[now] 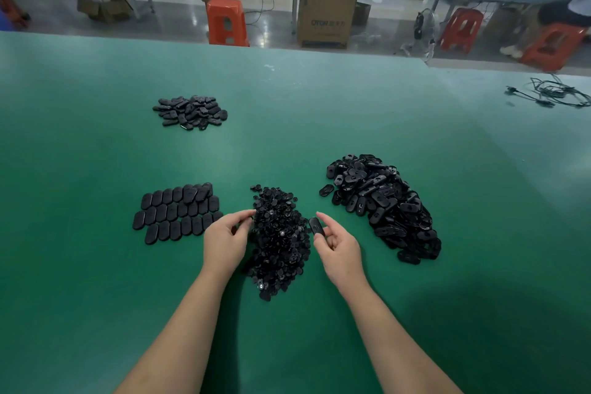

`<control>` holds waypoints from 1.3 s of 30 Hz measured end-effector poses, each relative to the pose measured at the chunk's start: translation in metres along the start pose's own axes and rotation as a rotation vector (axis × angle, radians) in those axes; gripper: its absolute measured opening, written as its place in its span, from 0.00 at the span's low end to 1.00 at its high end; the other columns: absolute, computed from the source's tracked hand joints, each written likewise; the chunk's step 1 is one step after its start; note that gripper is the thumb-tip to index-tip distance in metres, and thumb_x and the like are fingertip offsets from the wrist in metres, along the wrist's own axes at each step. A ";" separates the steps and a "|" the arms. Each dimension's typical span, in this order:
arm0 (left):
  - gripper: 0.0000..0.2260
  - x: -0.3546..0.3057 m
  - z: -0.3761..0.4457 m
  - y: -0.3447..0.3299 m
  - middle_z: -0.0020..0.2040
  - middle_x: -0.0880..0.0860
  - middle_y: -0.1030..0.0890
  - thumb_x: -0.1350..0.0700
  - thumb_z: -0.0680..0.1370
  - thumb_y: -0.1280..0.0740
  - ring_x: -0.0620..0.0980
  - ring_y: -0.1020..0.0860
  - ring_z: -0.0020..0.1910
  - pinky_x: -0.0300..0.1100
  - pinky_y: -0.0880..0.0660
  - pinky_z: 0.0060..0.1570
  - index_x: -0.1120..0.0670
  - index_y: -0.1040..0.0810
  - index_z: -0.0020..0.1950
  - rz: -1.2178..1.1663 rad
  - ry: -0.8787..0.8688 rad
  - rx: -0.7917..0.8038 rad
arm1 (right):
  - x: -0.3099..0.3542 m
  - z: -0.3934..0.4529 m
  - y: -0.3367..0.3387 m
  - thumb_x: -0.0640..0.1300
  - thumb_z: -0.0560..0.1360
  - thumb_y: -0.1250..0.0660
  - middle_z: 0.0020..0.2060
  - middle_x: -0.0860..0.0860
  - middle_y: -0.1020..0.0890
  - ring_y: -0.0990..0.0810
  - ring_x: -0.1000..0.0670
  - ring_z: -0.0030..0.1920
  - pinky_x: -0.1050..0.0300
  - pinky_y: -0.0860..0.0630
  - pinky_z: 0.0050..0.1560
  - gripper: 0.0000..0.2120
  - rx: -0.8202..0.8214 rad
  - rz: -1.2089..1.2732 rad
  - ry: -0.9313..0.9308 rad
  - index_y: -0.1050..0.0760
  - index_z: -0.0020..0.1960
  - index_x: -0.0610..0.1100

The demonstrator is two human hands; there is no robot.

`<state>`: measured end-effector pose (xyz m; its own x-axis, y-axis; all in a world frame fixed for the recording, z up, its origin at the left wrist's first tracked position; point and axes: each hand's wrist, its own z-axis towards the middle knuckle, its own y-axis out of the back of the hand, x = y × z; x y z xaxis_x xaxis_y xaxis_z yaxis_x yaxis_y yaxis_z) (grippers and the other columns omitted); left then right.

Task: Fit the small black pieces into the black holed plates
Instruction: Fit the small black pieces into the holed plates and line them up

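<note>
While the work sits sorted on the green table (287, 99), four stocks of black parts are on hand. Item one: heap of small black pieces (279, 240), central, directly ahead of the person, presumably so either hand can draw from it. Item two: large loose pile of holed plates (383, 205), to the right and within reach of the right hand; plates lie at all angles, no common heading. Item three: laid-out rows of plates (179, 214), to the left, each with its long axis running roughly away from the person and edges touching or overlapping its neighbours; likely finished or staged units, though fitted pieces cannot be confirmed at this size. Item four: smaller far pile (191, 112), well apart at upper left; purpose unclear. Right hand (335, 245): thumb and forefinger closed on one held plate (316, 227), lifted at the right edge of the central heap, long axis near upright in view, tilted slightly, broad face turned toward the camera, apparently to show its hole for fitting. Left hand (225, 238): fingertips drawn together at the heap's left edge, seemingly picking a piece; whether one is actually pinched cannot be told.
</note>
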<state>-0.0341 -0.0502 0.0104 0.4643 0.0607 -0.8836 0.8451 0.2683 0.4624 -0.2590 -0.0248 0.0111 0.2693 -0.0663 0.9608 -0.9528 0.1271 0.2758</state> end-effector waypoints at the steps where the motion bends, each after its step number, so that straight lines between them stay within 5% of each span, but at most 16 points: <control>1: 0.09 0.000 0.000 0.000 0.33 0.46 0.17 0.58 0.80 0.30 0.43 0.33 0.22 0.31 0.38 0.23 0.45 0.14 0.52 -0.014 0.021 0.008 | 0.000 0.000 0.000 0.39 0.80 0.33 0.34 0.55 0.27 0.34 0.56 0.31 0.62 0.32 0.32 0.19 -0.004 0.001 -0.009 0.23 0.66 0.57; 8: 0.08 -0.007 0.002 0.005 0.41 0.39 0.15 0.57 0.80 0.32 0.42 0.26 0.28 0.33 0.30 0.28 0.44 0.19 0.47 -0.098 0.068 0.032 | 0.003 -0.001 0.001 0.41 0.77 0.30 0.36 0.50 0.19 0.27 0.56 0.32 0.55 0.26 0.35 0.08 -0.045 0.059 -0.038 0.26 0.50 0.51; 12: 0.05 -0.009 0.000 0.004 0.42 0.41 0.14 0.56 0.80 0.33 0.42 0.36 0.22 0.33 0.37 0.22 0.47 0.21 0.47 -0.101 0.069 0.052 | 0.005 -0.002 0.002 0.41 0.78 0.30 0.40 0.50 0.15 0.22 0.56 0.29 0.62 0.22 0.33 0.10 -0.044 0.063 -0.038 0.27 0.55 0.53; 17: 0.05 -0.028 -0.011 -0.006 0.36 0.45 0.16 0.57 0.76 0.25 0.43 0.24 0.33 0.36 0.27 0.36 0.48 0.15 0.42 -0.263 0.096 0.059 | 0.004 -0.002 0.001 0.42 0.83 0.36 0.33 0.51 0.16 0.19 0.52 0.30 0.60 0.21 0.34 0.05 -0.033 0.054 -0.023 0.23 0.55 0.50; 22: 0.03 -0.051 -0.020 -0.025 0.31 0.49 0.24 0.61 0.76 0.26 0.44 0.36 0.23 0.36 0.38 0.22 0.54 0.15 0.43 -0.518 0.231 0.207 | 0.004 -0.002 0.001 0.43 0.84 0.40 0.39 0.48 0.14 0.15 0.46 0.34 0.53 0.19 0.36 0.04 -0.055 0.124 -0.054 0.27 0.53 0.48; 28: 0.01 -0.065 -0.024 -0.042 0.40 0.58 0.15 0.66 0.76 0.29 0.43 0.37 0.21 0.35 0.39 0.19 0.62 0.19 0.47 -0.695 0.372 0.309 | 0.003 -0.002 0.001 0.41 0.82 0.37 0.37 0.45 0.15 0.17 0.47 0.33 0.53 0.20 0.35 0.04 -0.079 0.155 -0.046 0.26 0.49 0.45; 39: 0.01 -0.069 -0.031 -0.068 0.34 0.55 0.22 0.63 0.76 0.27 0.43 0.37 0.22 0.35 0.41 0.20 0.60 0.16 0.45 -0.619 0.506 0.318 | 0.003 0.000 0.000 0.40 0.83 0.36 0.37 0.50 0.13 0.15 0.47 0.34 0.53 0.19 0.35 0.08 -0.090 0.193 -0.071 0.21 0.53 0.51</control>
<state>-0.1321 -0.0432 0.0375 -0.2151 0.4338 -0.8750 0.9763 0.1173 -0.1818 -0.2579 -0.0251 0.0143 0.0693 -0.1017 0.9924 -0.9686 0.2313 0.0913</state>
